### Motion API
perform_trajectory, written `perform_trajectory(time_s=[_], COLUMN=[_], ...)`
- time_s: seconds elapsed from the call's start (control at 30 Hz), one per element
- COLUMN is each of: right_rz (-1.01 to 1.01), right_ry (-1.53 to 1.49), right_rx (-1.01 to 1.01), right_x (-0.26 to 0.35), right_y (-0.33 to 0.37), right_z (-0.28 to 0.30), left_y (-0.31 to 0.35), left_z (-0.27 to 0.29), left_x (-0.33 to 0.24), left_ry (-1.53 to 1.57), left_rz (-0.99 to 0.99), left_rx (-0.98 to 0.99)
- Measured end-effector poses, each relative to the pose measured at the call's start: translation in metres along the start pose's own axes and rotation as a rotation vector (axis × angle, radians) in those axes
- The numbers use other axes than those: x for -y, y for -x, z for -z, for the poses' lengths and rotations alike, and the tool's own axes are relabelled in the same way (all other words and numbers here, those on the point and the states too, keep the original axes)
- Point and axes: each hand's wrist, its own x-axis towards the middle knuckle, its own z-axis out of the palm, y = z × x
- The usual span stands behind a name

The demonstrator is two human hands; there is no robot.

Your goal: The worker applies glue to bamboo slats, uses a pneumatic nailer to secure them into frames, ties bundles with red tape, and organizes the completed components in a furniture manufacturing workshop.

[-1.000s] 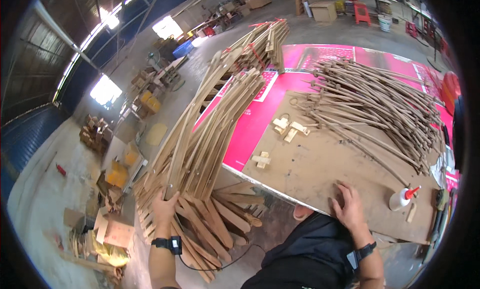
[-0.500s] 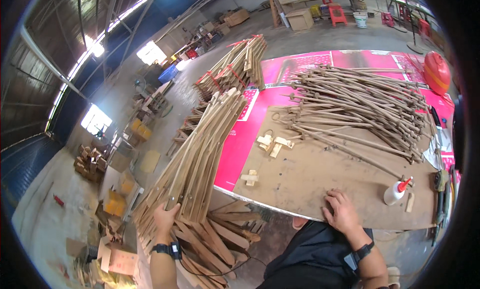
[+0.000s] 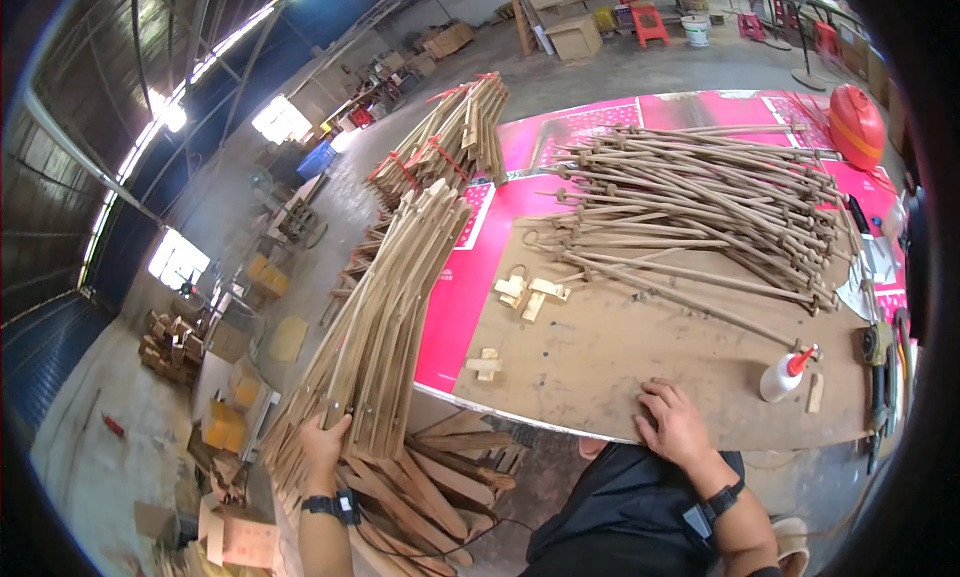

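Observation:
My left hand (image 3: 322,442) grips the near end of long flat wooden slats (image 3: 375,347), stacked at the left of the table. Its thumb lies across the slats, and the other fingers are partly hidden. My right hand (image 3: 672,422) rests on the near edge of the brown board (image 3: 600,367) covering the table, fingers loosely spread and holding nothing. Farther back on the board is a big pile of thin wooden rods (image 3: 700,207) with knobbed ends. Small pale wooden blocks (image 3: 533,295) lie left of it. A white squeeze bottle (image 3: 781,379) with a red tip stands to the right.
Curved wooden pieces (image 3: 430,492) are heaped below the slats. Behind stand bundles tied with red straps (image 3: 445,142). At the table's right are a red helmet-like object (image 3: 856,127) and a power tool (image 3: 878,377). A pink sheet (image 3: 450,317) shows beside the board.
The view has shifted slightly, so most things sit a little farther left. Both hands keep nearly the same places, the left on the slats, the right on the board's edge.

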Motion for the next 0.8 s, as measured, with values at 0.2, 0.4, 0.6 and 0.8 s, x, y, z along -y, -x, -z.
perform_trajectory(time_s=[0.2,0.4,0.6,0.8], right_rz=[0.02,0.025,0.026,0.03], right_ry=[0.001,-0.01,-0.028,-0.012], right_rx=[0.003,-0.009,-0.009,-0.004], right_x=[-0.002,0.0,0.001,-0.003], right_y=[0.0,-0.001,-0.002,0.0], right_z=[-0.002,-0.002,-0.001,-0.003], left_y=[0.0,-0.005,-0.015,0.014], left_z=[-0.002,0.003,0.013,0.026], left_x=[0.009,0.006,0.035,0.05], left_ry=[-0.024,-0.064,0.021,0.283], left_rz=[0.046,0.047,0.161,0.369], left_rx=[0.0,0.031,0.108,0.189])
